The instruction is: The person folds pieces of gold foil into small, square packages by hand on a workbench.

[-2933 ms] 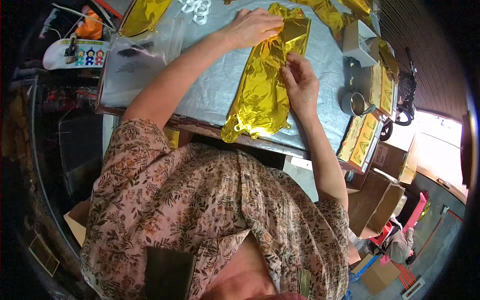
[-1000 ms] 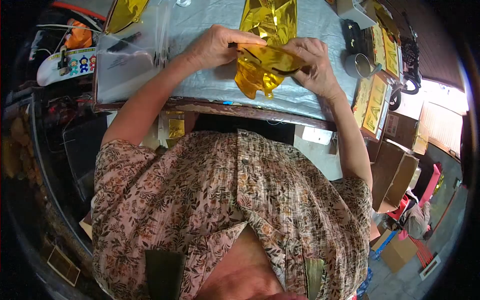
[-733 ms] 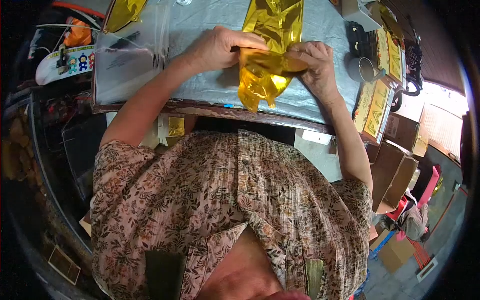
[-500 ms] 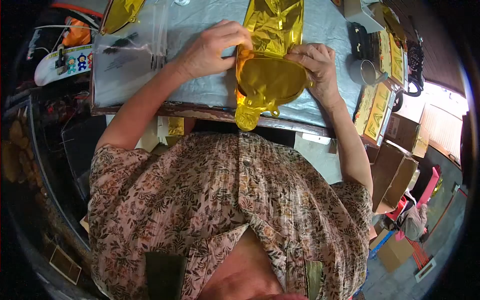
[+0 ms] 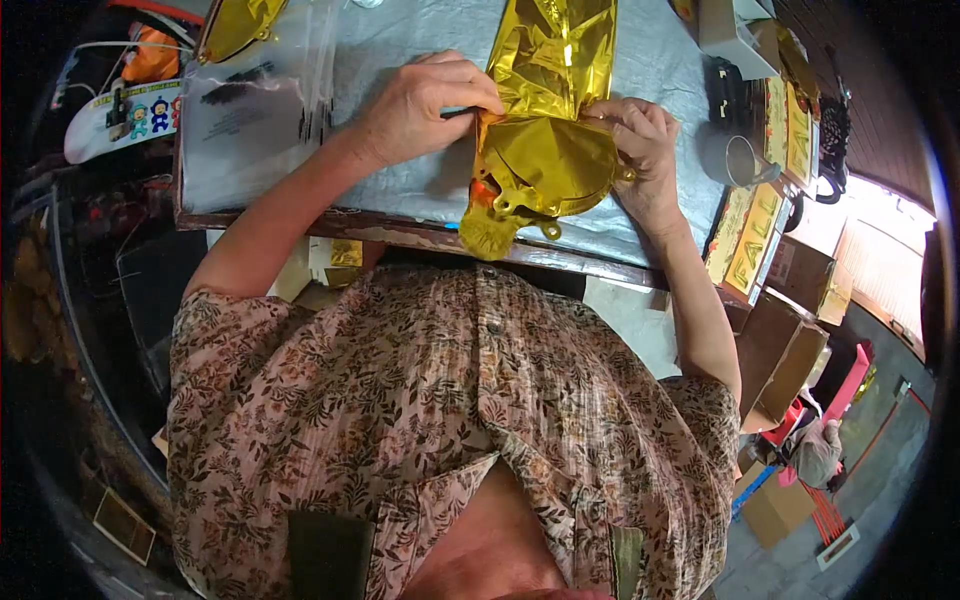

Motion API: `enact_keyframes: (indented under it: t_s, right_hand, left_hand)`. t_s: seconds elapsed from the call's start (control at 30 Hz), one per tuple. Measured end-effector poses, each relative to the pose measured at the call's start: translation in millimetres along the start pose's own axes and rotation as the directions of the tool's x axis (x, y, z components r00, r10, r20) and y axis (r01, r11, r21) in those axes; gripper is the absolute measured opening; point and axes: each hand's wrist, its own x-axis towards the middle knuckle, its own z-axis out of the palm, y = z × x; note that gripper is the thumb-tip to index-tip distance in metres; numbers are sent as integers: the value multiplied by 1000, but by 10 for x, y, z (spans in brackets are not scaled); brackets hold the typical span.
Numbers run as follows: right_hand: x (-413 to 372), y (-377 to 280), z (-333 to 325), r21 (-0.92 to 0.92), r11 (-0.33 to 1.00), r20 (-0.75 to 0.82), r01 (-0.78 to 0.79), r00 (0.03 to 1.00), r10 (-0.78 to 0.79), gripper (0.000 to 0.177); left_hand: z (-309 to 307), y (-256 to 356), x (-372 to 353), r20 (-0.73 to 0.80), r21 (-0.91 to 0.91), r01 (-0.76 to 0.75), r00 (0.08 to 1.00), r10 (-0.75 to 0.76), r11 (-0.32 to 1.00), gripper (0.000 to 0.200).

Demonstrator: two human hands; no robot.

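A shiny gold foil balloon [image 5: 553,65] lies lengthwise on the grey-covered table, its near part folded over with a rounded end and small tabs hanging past the table edge. On its left edge, at the fold, my left hand [image 5: 432,108] pinches the foil between thumb and fingers. My right hand [image 5: 640,150] grips the opposite edge at the same crease, fingers curled. Creases run along the foil's far part, which leaves the top of the view. An orange reflection shows on the folded flap near my left hand.
Clear plastic bags [image 5: 255,120] lie on the table at left, with another gold foil piece [image 5: 240,28] above them. A mug [image 5: 738,160], a black case [image 5: 722,85] and boxes marked FALL [image 5: 752,240] stand at right. Cardboard boxes [image 5: 785,370] are beyond the table.
The folded flap has shifted slightly, its lower end turning a little to the left. Both hands keep their pinch at the crease, and the view has moved slightly.
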Motion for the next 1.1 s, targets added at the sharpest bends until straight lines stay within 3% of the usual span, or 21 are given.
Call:
enact_keyframes:
  t_s: [0.27, 0.8, 0.9, 0.97, 1.1]
  right_hand:
    - [3, 51, 0, 82, 996, 35, -42, 999, 39, 28]
    - [29, -24, 3, 19, 1000, 22, 1, 1000, -2, 25]
    - [24, -53, 18, 83, 994, 16, -65, 998, 64, 26]
    - [42, -112, 6, 99, 990, 7, -101, 995, 101, 24]
    - [28, -73, 70, 206, 965, -24, -164, 985, 172, 15]
  left_hand:
    - [-10, 42, -40, -5, 170, -47, 999, 48, 984, 22]
    - [-26, 71, -33, 16, 223, -76, 997, 75, 972, 23]
    - [8, 53, -28, -36, 158, -29, 999, 35, 987, 19]
    - [31, 53, -12, -74, 18, 102, 992, -100, 995, 13]
    - [45, 99, 42, -108, 26, 217, 971, -213, 976, 17]
